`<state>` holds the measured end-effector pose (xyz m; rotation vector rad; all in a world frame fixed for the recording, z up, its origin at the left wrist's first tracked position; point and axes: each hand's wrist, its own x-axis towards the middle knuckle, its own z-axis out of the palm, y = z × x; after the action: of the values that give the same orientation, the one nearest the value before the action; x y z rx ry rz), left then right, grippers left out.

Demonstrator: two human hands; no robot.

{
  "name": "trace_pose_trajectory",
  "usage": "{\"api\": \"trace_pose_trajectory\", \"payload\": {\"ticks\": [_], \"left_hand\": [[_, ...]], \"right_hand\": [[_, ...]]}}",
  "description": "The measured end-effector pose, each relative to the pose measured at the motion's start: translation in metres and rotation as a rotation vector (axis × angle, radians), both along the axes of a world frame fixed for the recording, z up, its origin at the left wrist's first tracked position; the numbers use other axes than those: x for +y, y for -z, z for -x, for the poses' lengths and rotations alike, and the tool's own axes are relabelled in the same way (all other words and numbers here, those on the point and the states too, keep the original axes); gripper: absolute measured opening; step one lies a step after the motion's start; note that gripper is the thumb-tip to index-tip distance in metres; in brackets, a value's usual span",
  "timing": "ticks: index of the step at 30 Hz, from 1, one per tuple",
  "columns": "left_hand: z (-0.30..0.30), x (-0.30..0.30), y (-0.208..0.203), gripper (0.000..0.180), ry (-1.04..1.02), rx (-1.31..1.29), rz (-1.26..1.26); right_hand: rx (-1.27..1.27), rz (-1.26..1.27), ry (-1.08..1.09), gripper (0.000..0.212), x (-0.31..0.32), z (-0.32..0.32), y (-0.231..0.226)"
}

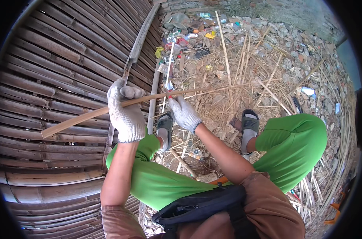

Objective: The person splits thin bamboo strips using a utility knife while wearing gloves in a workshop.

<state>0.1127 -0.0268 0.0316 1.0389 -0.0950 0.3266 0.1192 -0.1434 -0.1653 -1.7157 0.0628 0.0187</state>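
Black bag [201,205] at waist, green trousers [292,147], sandals on straw. Left hand [126,115], gloved, grip wrapped tight round long bamboo strip [81,118], which runs left-low to right-high over the woven bamboo mat [49,79]. Right hand [184,113], gloved, grip closed on a red-handled tool [169,95] at the strip. Beyond: litter pile [189,32] w/ yellow, red, clear wrappers by brick wall.
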Motion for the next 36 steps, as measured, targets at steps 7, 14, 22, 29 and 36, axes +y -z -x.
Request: {"api": "trace_pose_trajectory", "payload": {"ticks": [7,14,22,29,36], "left_hand": [[0.002,0.03,-0.005,0.032,0.366,-0.306,-0.057],[0.011,0.029,0.003,0.031,0.377,-0.269,-0.048],[0.021,0.022,-0.015,0.03,0.365,-0.319,-0.09],[0.036,0.058,-0.058,0.025,0.279,-0.343,-0.078],[0.029,0.074,-0.048,0.029,0.26,-0.36,-0.102]], "right_hand": [[-0.289,0.075,0.103,0.042,0.035,0.039,-0.038],[0.045,0.171,0.068,0.076,-0.001,0.029,-0.039],[-0.403,0.059,0.032,0.054,0.026,0.044,-0.057],[-0.311,-0.035,-0.169,0.05,0.024,0.049,-0.071],[-0.265,0.044,-0.126,0.039,0.045,0.057,-0.061]]}}
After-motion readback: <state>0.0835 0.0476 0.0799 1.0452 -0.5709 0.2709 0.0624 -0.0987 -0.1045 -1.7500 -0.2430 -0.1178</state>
